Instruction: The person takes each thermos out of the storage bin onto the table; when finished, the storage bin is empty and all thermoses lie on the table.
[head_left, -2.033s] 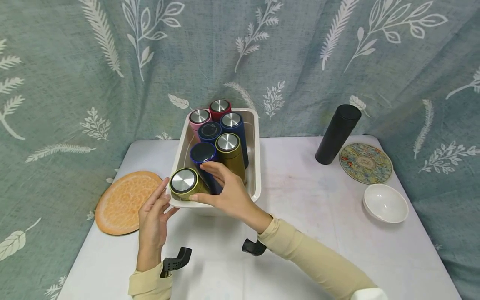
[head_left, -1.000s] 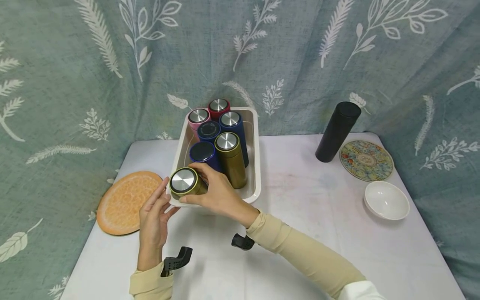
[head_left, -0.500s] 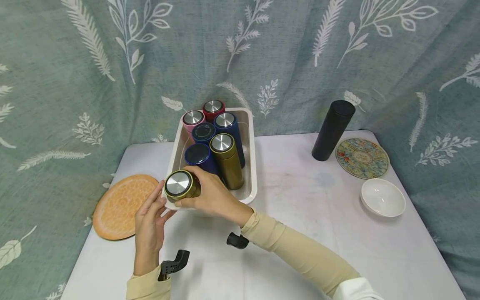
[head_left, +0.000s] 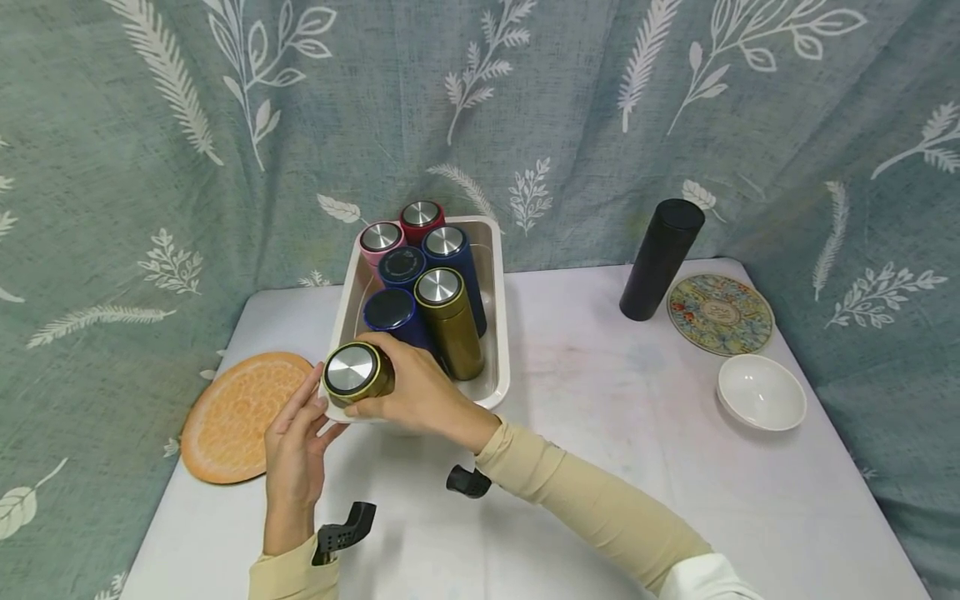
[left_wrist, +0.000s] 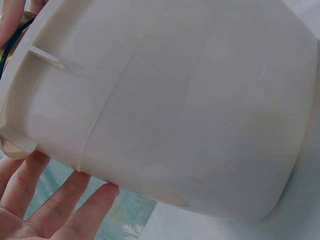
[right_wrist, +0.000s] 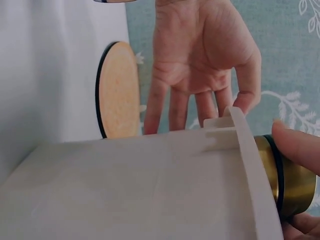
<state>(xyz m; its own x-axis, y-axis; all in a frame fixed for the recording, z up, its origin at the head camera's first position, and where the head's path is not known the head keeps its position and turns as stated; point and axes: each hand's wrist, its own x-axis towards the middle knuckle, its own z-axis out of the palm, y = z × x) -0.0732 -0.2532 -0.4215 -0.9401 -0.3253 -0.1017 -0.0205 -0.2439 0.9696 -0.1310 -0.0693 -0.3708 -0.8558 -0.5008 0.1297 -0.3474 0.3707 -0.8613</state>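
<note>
My right hand (head_left: 420, 390) grips a short gold thermos flask (head_left: 352, 369) with a steel-topped lid, at the near left corner of a white plastic bin (head_left: 501, 350). In the right wrist view, the gold flask (right_wrist: 298, 185) pokes above the bin rim with thumb and fingers round it. My left hand (head_left: 294, 450) rests straight fingers against the outside of that same corner; the left wrist view shows its fingertips (left_wrist: 107, 192) touching the bin wall. Beside the held flask stand a dark blue flask (head_left: 392, 310) and a taller gold flask (head_left: 453, 329). The held flask's base is hidden.
Further back in the bin are blue, pink (head_left: 381, 237) and red (head_left: 422, 215) flasks. An orange round mat (head_left: 243, 417) lies left. To the right are a black cylinder (head_left: 662, 260), a patterned round mat (head_left: 720, 312) and a white bowl (head_left: 761, 393). A curtain (head_left: 570, 125) hangs behind.
My right hand has moved left, from fingers spread beside the blue flask to a close grip round the short gold flask. My left hand stays at the corner. The head view has shifted slightly.
</note>
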